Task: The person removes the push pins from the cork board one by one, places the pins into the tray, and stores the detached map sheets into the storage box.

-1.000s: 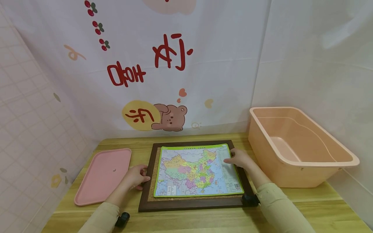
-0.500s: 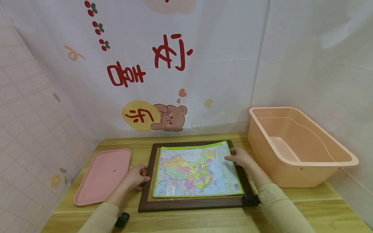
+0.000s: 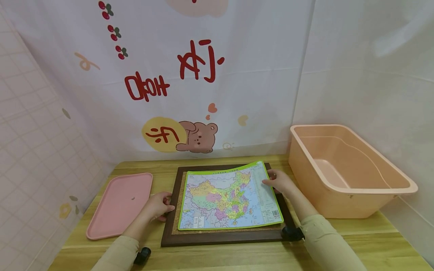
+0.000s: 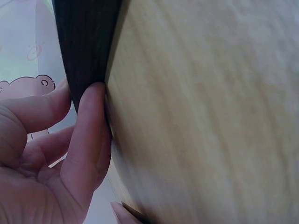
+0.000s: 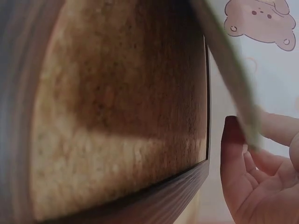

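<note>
A map of China (image 3: pixel 217 199), printed on a sheet with a green border, lies over a dark brown wooden frame (image 3: pixel 220 239). My right hand (image 3: pixel 280 183) pinches the map's right edge between thumb and fingers. That side is bent up off the frame, while the left side stays low. Beneath the raised edge, the right wrist view shows the frame's speckled cork board (image 5: pixel 112 98). My left hand (image 3: pixel 156 207) grips the frame's left side; in the left wrist view its fingers (image 4: pixel 88 126) are against the dark edge. The far fingertips of both hands are partly hidden.
Left of the frame lies a pink tray (image 3: pixel 123 201). A deep peach-coloured tub (image 3: pixel 325 205) stands to the right, close to the right forearm. Behind the wooden table (image 3: pixel 244 259) hangs a printed white cloth (image 3: pixel 257 82).
My right hand has pulled the map's right edge upward, so its upper right corner is higher and the sheet curves. My left hand and the frame have kept their places.
</note>
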`<action>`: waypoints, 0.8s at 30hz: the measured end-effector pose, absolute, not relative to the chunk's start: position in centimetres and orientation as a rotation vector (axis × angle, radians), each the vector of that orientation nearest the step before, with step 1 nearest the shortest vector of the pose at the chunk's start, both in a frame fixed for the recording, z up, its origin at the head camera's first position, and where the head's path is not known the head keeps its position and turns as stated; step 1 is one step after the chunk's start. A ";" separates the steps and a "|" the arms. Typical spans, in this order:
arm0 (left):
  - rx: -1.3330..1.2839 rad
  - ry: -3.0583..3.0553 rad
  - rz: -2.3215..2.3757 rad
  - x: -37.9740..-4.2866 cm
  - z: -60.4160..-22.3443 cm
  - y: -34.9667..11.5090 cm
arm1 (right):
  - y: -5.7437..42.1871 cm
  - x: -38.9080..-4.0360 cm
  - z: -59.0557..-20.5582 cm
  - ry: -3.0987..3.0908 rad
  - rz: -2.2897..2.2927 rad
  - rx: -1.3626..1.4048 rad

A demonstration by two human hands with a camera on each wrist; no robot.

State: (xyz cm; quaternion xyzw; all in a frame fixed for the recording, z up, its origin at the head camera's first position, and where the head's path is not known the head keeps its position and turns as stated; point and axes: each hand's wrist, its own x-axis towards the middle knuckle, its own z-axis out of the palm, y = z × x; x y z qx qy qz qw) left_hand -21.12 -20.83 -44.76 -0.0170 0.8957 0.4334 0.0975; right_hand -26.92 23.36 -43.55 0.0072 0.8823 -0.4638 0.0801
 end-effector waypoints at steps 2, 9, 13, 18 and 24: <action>-0.054 2.651 1.284 -21.1 -44.8 -20.8 | 23.3 -26.9 -43.5 2.645 -1.389 0.023; -0.042 2.663 1.267 -21.1 -44.8 -20.8 | 23.2 -26.7 -43.5 2.649 -1.428 0.013; -0.041 2.659 1.275 -21.1 -44.8 -20.8 | 23.1 -26.6 -43.4 2.655 -1.445 0.005; -0.036 2.658 1.275 -21.1 -44.8 -20.9 | 23.2 -26.3 -43.2 2.664 -1.463 -0.016; -0.039 2.663 1.269 -21.1 -44.8 -20.9 | 23.2 -25.9 -42.9 2.678 -1.457 -0.023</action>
